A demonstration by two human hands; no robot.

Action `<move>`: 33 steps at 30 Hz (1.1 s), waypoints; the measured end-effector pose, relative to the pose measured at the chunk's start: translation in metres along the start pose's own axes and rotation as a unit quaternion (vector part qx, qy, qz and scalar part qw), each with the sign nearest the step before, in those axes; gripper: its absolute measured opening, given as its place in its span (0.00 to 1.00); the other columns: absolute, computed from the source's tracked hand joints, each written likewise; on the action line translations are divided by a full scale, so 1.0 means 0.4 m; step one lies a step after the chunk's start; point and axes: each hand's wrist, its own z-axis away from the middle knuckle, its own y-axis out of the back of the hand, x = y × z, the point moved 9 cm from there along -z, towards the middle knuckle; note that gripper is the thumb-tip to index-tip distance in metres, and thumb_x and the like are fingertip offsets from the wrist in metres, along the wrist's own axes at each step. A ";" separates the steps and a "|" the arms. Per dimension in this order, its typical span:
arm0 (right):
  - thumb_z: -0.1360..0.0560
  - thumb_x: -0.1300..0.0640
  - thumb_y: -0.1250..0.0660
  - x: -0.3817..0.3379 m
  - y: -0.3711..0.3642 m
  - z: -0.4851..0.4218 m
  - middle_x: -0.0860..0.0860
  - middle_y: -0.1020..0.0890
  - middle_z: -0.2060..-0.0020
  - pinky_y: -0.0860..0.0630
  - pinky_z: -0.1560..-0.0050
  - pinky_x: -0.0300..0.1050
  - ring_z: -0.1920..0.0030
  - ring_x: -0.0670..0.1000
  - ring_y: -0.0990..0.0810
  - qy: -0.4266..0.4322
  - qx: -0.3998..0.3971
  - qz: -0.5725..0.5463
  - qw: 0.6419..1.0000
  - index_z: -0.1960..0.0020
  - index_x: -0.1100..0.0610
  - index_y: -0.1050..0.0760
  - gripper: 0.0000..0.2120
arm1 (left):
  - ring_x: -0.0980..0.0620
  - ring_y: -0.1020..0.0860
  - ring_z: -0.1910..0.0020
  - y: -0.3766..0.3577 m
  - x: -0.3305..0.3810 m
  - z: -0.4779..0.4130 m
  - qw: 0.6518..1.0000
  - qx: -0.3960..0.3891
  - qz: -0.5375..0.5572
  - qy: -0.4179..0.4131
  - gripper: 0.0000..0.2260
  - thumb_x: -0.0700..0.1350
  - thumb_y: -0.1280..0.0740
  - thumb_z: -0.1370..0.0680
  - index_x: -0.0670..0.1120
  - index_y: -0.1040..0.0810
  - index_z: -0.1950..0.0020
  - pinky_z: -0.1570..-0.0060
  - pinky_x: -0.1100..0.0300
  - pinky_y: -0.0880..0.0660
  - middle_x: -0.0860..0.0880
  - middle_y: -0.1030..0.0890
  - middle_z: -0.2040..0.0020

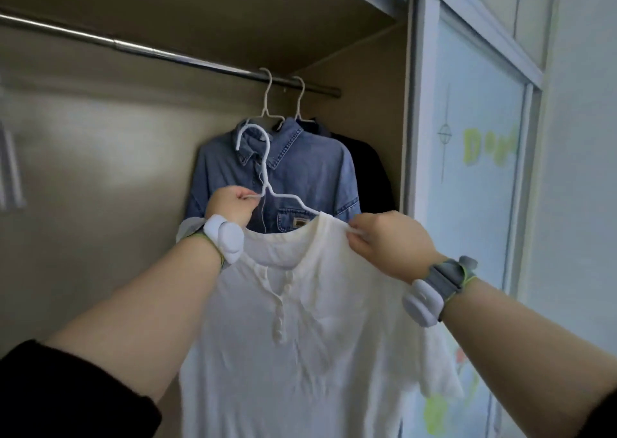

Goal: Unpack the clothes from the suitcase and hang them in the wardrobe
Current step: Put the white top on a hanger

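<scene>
A metal rail (167,53) runs across the top of the wardrobe (100,143), from the left side to the right wall. Below the rail, the left hand (230,205) grips the left arm of a white hanger (266,170), with the fingers curled around the wire. The hook of this hanger is under the rail and does not touch it. A white shirt (300,320) with buttons hangs down from this hanger, well below the rail. Behind it, a blue denim shirt (300,170) hangs on the rail from its own thin hanger, near the rail's right end. Just to the right, also on the rail, hangs a dark garment (372,170). Below the right end of the rail, the right hand (390,243) pinches the shoulder of the white shirt, where the cloth lies on the hanger's right arm. Beyond the rail's right end stands a pale sliding door (474,220) with green letters.
</scene>
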 end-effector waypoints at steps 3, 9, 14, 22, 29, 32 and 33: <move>0.24 0.49 0.40 0.002 -0.017 -0.082 0.54 0.18 0.61 0.30 0.63 0.46 0.57 0.57 0.20 -0.001 0.000 -0.032 0.999 0.55 0.53 0.22 0.11 | 0.42 0.23 0.42 0.034 0.008 -0.028 0.997 0.049 -0.057 -0.016 0.16 0.45 0.31 0.25 0.44 0.22 0.38 0.44 0.56 0.29 0.42 0.21 0.40; 0.25 0.54 0.37 0.020 -0.010 -0.253 0.59 0.18 0.63 0.24 0.59 0.53 0.60 0.59 0.21 -0.036 0.016 -0.091 0.995 0.56 0.63 0.20 0.13 | 0.42 0.38 0.28 0.038 0.007 -0.083 0.995 0.070 -0.061 -0.049 0.30 0.43 0.33 0.25 0.46 0.40 0.25 0.29 0.53 0.39 0.41 0.38 0.27; 0.26 0.54 0.38 0.026 -0.015 -0.420 0.56 0.19 0.62 0.21 0.56 0.54 0.60 0.56 0.21 -0.091 0.038 -0.122 0.988 0.56 0.60 0.19 0.12 | 0.47 0.41 0.27 0.028 0.030 -0.146 0.988 0.035 -0.068 -0.136 0.31 0.43 0.34 0.23 0.47 0.44 0.24 0.30 0.58 0.43 0.45 0.41 0.25; 0.25 0.52 0.39 0.007 -0.074 -0.604 0.54 0.20 0.59 0.29 0.60 0.45 0.60 0.53 0.24 -0.124 0.037 -0.107 0.986 0.55 0.56 0.18 0.12 | 0.47 0.30 0.37 0.022 -0.030 -0.251 0.991 -0.008 -0.025 -0.128 0.23 0.46 0.33 0.24 0.50 0.34 0.31 0.38 0.58 0.33 0.45 0.32 0.34; 0.26 0.52 0.40 0.011 -0.164 -0.602 0.55 0.19 0.60 0.23 0.59 0.49 0.60 0.55 0.21 -0.119 -0.017 -0.062 0.991 0.54 0.56 0.18 0.13 | 0.50 0.27 0.43 -0.019 -0.106 -0.259 0.994 -0.018 -0.013 -0.104 0.21 0.47 0.32 0.24 0.49 0.31 0.33 0.41 0.58 0.30 0.46 0.29 0.37; 0.25 0.51 0.40 0.008 -0.140 -0.584 0.56 0.21 0.51 0.26 0.56 0.49 0.52 0.58 0.22 -0.113 0.028 -0.009 0.993 0.45 0.53 0.21 0.13 | 0.49 0.28 0.40 -0.026 -0.104 -0.235 0.996 -0.022 -0.013 -0.090 0.20 0.46 0.34 0.23 0.48 0.32 0.33 0.40 0.58 0.31 0.45 0.30 0.36; 0.25 0.51 0.40 -0.008 -0.125 -0.574 0.57 0.24 0.46 0.28 0.52 0.51 0.47 0.60 0.25 -0.084 0.053 0.023 0.995 0.42 0.53 0.23 0.14 | 0.48 0.28 0.39 -0.030 -0.101 -0.226 0.996 -0.020 -0.016 -0.086 0.19 0.46 0.34 0.23 0.48 0.31 0.33 0.40 0.58 0.31 0.45 0.29 0.36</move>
